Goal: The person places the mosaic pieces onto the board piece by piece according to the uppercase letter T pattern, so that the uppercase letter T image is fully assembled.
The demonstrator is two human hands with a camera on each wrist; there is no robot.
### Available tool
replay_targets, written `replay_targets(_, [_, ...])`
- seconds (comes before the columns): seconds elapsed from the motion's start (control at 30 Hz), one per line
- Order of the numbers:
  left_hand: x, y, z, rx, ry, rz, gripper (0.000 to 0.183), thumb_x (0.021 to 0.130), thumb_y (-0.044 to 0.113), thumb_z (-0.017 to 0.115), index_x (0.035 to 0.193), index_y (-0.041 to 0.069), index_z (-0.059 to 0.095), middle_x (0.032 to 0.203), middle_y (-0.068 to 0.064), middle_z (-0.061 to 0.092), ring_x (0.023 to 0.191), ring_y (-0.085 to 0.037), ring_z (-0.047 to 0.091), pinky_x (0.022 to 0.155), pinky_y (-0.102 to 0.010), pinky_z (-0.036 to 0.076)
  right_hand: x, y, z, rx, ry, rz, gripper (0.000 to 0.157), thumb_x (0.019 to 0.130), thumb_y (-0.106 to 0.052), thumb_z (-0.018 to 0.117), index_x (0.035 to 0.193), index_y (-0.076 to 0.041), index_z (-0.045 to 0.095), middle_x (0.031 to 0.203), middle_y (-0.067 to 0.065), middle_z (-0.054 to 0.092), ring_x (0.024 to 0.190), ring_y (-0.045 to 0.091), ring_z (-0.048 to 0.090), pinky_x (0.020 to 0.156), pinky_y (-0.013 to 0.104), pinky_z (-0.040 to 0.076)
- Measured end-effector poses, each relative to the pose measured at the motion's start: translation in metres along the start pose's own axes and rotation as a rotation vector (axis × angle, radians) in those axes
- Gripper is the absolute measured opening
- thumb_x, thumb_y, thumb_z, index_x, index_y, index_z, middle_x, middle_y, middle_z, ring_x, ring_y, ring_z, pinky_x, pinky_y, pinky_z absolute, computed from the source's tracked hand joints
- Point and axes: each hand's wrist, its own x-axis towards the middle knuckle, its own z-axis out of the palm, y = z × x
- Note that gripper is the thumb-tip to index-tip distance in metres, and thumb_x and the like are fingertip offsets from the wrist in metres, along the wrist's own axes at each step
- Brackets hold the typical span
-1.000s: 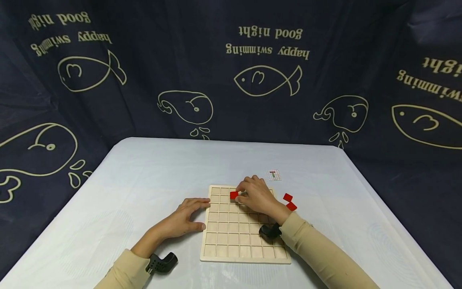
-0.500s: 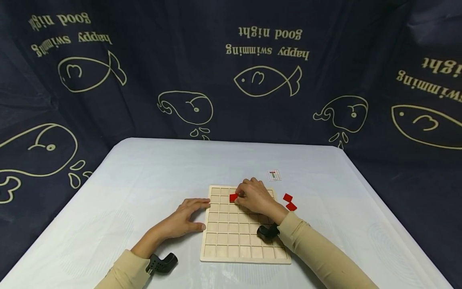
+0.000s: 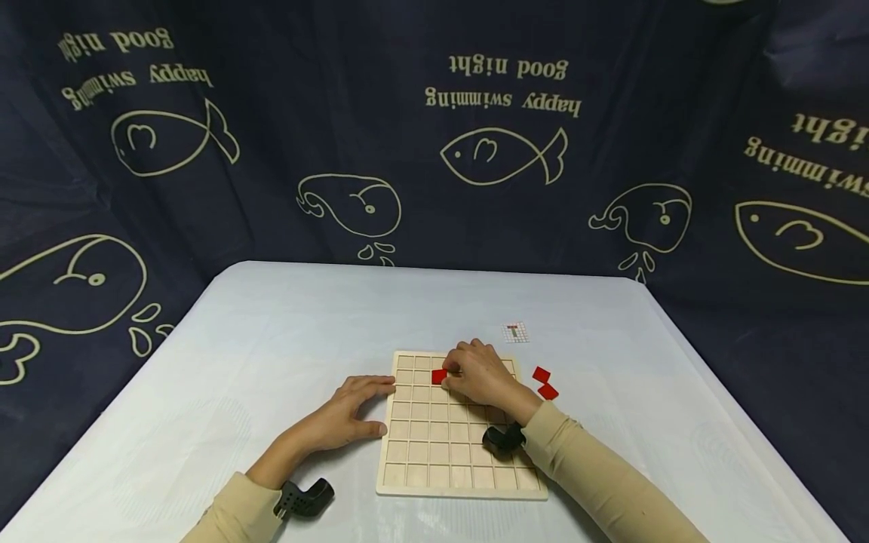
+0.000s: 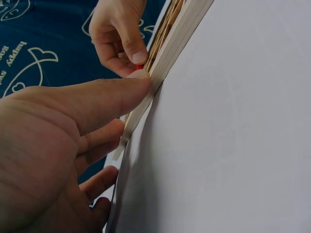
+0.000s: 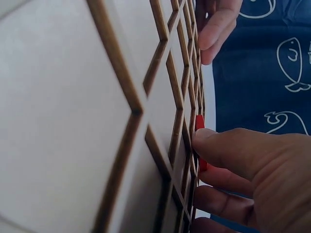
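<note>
A pale wooden grid board (image 3: 440, 431) lies on the white table. My right hand (image 3: 480, 375) reaches over its far part and pinches a red square tile (image 3: 438, 376) between thumb and fingers, at a cell in the second row from the far edge. In the right wrist view the red tile (image 5: 199, 122) shows edge-on under the thumb (image 5: 206, 141), close against the grid ridges. My left hand (image 3: 346, 416) rests at the board's left side, thumb and fingers spread along the rim. Seen from the left wrist, the left thumb (image 4: 116, 97) lies right at the wooden edge.
Two more red tiles (image 3: 541, 374) lie right of the board, their corners meeting. Beyond the board's far right corner is a small gridded card (image 3: 515, 332) with a red and green T-shaped pattern. A dark curtain (image 3: 434, 211) with fish drawings hangs behind the table.
My right hand has shifted the red tile slightly toward me, down into the second-row cell. My left hand has stayed at the board's edge.
</note>
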Motion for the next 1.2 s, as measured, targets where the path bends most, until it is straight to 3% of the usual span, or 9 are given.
replay_targets(1.2, [0.0003, 0.0004, 0.0020, -0.017, 0.012, -0.010, 0.060, 0.080, 0.029, 0.073, 0.133, 0.011, 0.052, 0.147, -0.004, 0.041, 0.134, -0.031, 0.031, 0.107, -0.060, 0.026, -0.0026, 0.0006, -0.0005, 0.012, -0.022, 0.000, 0.024, 0.077, -0.033, 0.076, 0.093, -0.016, 0.070, 0.088, -0.002, 0.061, 0.081, 0.016, 0.047, 0.073, 0.034, 0.037])
